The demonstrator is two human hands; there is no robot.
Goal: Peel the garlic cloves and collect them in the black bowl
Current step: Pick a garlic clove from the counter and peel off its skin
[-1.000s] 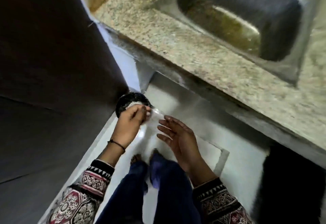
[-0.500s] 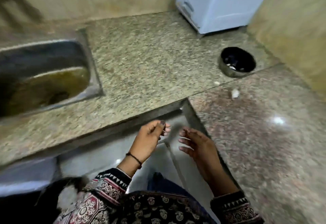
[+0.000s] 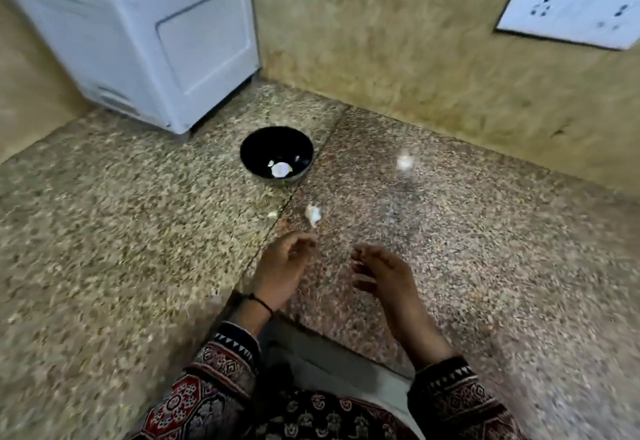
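Barely begun: one white clove (image 3: 281,170) in round black bowl (image 3: 258,148) near back edge of speckled counter (image 3: 104,231); white garlic piece (image 3: 312,213) waits. My left hand (image 3: 282,268), right hand (image 3: 382,271) loose, empty.

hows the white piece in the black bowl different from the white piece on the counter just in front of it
The bowl piece lies inside the black bowl; the counter piece lies on the bare counter, nearer the left hand. The bowl piece looks rounded; the counter piece looks ragged and pointed. Both are white; neither is held.
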